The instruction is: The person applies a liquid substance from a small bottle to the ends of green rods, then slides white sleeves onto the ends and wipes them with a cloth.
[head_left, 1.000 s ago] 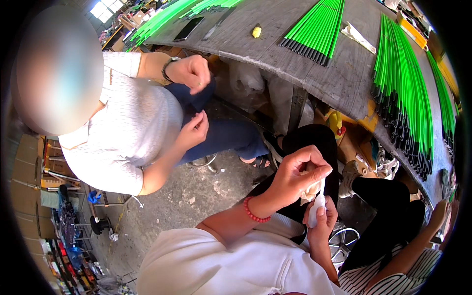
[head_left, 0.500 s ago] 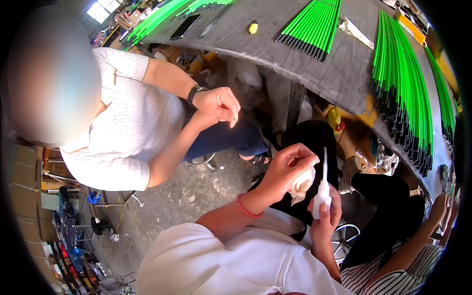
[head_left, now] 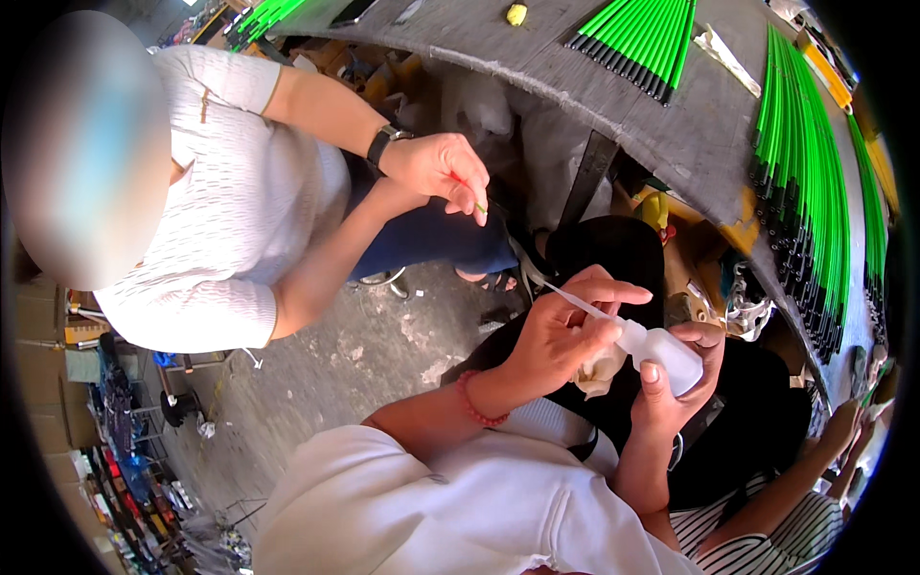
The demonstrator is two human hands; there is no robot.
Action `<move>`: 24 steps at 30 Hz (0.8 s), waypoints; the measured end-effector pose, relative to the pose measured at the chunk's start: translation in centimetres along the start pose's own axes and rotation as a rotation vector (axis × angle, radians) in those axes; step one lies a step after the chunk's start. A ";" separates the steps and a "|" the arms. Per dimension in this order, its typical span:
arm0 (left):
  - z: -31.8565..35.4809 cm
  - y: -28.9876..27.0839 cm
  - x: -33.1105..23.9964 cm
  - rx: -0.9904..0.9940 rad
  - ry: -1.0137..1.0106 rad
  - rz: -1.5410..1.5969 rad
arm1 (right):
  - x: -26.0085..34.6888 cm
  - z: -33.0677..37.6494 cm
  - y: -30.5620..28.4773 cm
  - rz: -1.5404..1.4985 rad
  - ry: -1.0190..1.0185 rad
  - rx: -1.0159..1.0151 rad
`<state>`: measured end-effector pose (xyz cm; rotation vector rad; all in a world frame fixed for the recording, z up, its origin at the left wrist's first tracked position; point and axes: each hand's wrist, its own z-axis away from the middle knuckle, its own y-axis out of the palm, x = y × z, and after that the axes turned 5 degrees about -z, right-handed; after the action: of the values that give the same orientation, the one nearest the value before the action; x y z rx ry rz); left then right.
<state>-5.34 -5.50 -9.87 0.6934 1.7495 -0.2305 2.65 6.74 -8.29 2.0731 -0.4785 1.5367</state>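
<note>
My right hand is wrapped round a white squeeze bottle, tilted so that its long thin nozzle points up and to the left. My left hand, with a red bead bracelet on the wrist, holds a crumpled pale cloth in its lower fingers. The nozzle crosses between its thumb and stretched index finger; whether they press on it I cannot tell. Both hands are over my dark-clothed lap.
A grey table carries bundles of green rods with black ends, a yellow piece and a white strip. At left sits a person in white, hands together. Another person's striped sleeve is at lower right.
My right hand has tipped the bottle from upright to leaning left, bringing its nozzle to my left hand. My left index finger has stretched out. The view has shifted slightly.
</note>
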 end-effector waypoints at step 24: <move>-2.0 -2.0 -0.3 -0.013 0.030 0.436 | -0.8 -2.0 5.6 0.701 -0.390 0.006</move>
<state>-8.03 -6.16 -9.42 1.0507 1.5811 0.0912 -2.25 3.36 -7.51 2.3492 -1.4688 1.4515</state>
